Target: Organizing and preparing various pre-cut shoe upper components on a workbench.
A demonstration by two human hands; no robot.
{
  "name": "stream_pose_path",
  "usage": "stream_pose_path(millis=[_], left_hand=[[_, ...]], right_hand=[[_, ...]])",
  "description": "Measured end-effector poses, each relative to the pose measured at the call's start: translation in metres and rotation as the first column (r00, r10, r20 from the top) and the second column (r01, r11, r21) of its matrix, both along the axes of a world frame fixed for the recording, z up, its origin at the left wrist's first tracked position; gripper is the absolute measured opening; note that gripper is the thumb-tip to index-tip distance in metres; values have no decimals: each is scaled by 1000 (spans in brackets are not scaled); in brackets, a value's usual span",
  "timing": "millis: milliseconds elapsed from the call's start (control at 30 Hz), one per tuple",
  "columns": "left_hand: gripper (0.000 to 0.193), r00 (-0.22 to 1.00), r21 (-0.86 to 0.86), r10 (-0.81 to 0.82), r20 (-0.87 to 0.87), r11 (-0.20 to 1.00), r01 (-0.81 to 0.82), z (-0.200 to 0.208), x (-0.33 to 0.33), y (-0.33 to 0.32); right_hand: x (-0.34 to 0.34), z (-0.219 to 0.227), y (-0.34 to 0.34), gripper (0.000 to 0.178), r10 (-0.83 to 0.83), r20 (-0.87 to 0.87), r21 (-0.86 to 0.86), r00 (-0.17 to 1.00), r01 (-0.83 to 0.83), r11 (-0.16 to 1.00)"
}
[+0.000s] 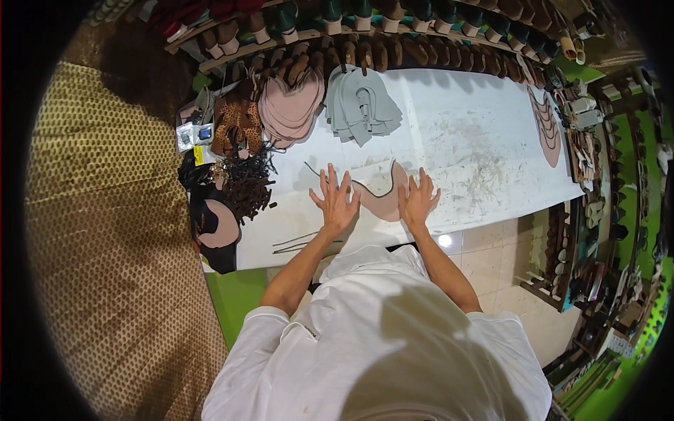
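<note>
Between my hands, a curved pink cut piece (383,206) like a shoe upper lies flat on the white-covered table (449,126). A thin dark strip (373,196) runs along its inner curve, and a loose end reaches out past the fingers of my left hand (337,202). That hand is spread open over the left end of the piece, its fingers pointing away from me. My right hand (419,202) rests with fingers apart on the piece's right edge. Several thin dark strips (298,243) lie near the front edge, left of my left forearm.
Stacked grey pieces (361,105) and pink pieces (291,109) lie at the back, beside leopard-print material (236,126). Dark brown bits (247,200) are heaped at left. More pink pieces (546,133) overlap at the right end. Shoe racks (393,55) line the far side.
</note>
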State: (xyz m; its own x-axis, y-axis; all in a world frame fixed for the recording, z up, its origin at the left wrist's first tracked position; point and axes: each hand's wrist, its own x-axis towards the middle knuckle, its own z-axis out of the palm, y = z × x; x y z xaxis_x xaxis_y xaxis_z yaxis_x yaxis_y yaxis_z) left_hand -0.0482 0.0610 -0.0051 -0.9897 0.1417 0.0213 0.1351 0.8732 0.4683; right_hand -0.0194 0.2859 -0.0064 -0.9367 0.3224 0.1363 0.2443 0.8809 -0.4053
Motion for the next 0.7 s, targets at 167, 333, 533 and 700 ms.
stream_pose_path(millis=[167,333,533,700], left_hand=[[45,984,-44,149,97,988,-145,9,32,14],[36,939,18,287,187,955,-296,14,48,34],[29,838,43,482,255,861,-508,16,43,59],[27,677,49,670,305,698,-714,15,44,80]], right_hand=[[-9,4,21,34,43,113,42,993,-48,998],[-18,11,33,27,86,90,-66,992,-80,995],[-28,18,47,22,163,136,-224,977,-130,966],[-32,8,62,21,268,97,-246,958,-238,940]])
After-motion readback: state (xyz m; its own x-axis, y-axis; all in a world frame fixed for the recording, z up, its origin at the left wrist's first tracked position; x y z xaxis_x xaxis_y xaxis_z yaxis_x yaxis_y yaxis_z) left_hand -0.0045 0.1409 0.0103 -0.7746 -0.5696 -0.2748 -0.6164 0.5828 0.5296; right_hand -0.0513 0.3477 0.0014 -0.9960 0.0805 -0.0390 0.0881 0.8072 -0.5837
